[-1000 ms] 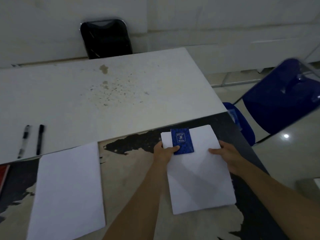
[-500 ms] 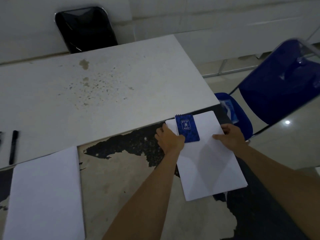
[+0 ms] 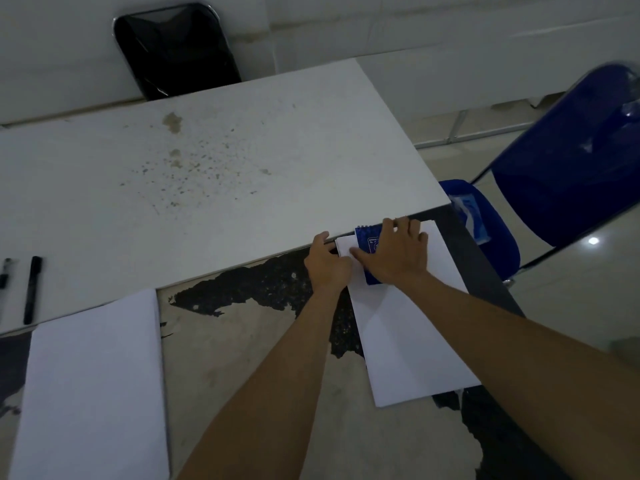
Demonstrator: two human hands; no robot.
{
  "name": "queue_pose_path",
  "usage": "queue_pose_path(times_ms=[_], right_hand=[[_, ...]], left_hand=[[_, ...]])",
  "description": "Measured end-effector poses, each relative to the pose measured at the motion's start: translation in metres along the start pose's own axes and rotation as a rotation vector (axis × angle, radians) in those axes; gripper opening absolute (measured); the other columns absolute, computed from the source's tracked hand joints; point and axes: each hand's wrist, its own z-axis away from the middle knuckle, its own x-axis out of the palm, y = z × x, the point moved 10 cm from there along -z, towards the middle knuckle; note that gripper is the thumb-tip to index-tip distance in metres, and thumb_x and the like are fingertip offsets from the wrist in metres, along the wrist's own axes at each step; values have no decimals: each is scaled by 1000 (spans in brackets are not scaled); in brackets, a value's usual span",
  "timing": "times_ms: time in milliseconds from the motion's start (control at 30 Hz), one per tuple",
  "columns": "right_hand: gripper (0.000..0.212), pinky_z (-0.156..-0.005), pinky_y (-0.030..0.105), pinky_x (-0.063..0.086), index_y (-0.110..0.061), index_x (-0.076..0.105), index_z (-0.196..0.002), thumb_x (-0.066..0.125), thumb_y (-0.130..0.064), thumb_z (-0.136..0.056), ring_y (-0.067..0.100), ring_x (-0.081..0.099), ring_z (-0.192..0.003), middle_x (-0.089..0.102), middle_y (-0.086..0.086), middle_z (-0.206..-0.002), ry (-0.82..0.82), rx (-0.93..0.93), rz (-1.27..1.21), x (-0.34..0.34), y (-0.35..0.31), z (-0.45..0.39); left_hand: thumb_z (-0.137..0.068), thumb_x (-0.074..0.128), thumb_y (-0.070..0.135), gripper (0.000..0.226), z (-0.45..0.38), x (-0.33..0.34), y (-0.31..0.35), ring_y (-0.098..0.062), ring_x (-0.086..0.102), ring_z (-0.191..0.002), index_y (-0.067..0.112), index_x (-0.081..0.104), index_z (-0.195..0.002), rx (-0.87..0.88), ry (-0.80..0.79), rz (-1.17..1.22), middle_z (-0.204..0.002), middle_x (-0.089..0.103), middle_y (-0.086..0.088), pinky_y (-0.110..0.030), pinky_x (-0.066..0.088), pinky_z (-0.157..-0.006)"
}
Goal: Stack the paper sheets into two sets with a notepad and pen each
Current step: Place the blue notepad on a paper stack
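A white paper stack (image 3: 412, 334) lies at the right of the worn table, with a small blue spiral notepad (image 3: 367, 237) on its top edge. My right hand (image 3: 394, 254) lies flat on the notepad, fingers spread, covering most of it. My left hand (image 3: 327, 261) rests at the stack's top-left corner, fingers on the paper edge. A second white paper stack (image 3: 93, 386) lies at the left. Two black pens (image 3: 32, 289) lie on the white board at the far left; one pen (image 3: 4, 271) is cut off by the frame edge.
A stained white board (image 3: 207, 174) covers the far part of the peeling table (image 3: 242, 358). A black chair (image 3: 173, 50) stands behind it and a blue folding chair (image 3: 561, 168) at the right. The table's right edge runs close to the right stack.
My right hand moved from the stack's right edge onto the notepad. The stack and notepad slid up against the white board's edge. The view shifted slightly.
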Motion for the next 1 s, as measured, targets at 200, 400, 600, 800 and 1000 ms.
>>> queue_pose_path(times_ms=[200, 400, 600, 800, 1000], right_hand=[[83, -97, 47, 45, -9, 39, -136, 77, -50, -75, 34, 37, -128, 40, 15, -139, -114, 21, -248, 15, -5, -8], [78, -95, 51, 47, -16, 44, -129, 84, -42, -67, 29, 43, -123, 49, 7, -129, -91, -6, -347, 14, -5, -5], [84, -92, 49, 48, -20, 42, -129, 87, -37, -60, 26, 43, -118, 49, 3, -127, -87, -4, -420, 16, -5, -6], [79, -86, 47, 51, -20, 44, -123, 88, -34, -58, 24, 47, -112, 54, 0, -120, -34, -55, -513, 13, -9, -4], [96, -103, 52, 35, -21, 39, -138, 80, -66, -64, 28, 42, -130, 48, 2, -140, -52, 51, -423, 14, 4, 1]], left_hand=[[-80, 68, -7, 63, -2, -3, -3, -23, 64, -108, 8, 48, -138, -1, 49, 47, -128, 63, -13, -20, 49, -77], [-77, 67, -12, 61, 0, -6, -6, -21, 65, -102, 6, 52, -133, 9, 93, 51, -124, 65, -13, -13, 48, -72], [-73, 71, -13, 63, -4, -7, -9, -12, 63, -85, 7, 54, -130, 12, 85, 52, -119, 67, -11, -6, 44, -59], [-74, 72, -11, 58, -8, -8, -14, -6, 61, -76, 7, 56, -126, 7, 92, 69, -115, 69, -11, -7, 46, -56], [-79, 73, -3, 60, 3, -12, -6, -19, 62, -108, 9, 50, -134, 1, 101, 66, -128, 60, -9, -2, 41, -52]])
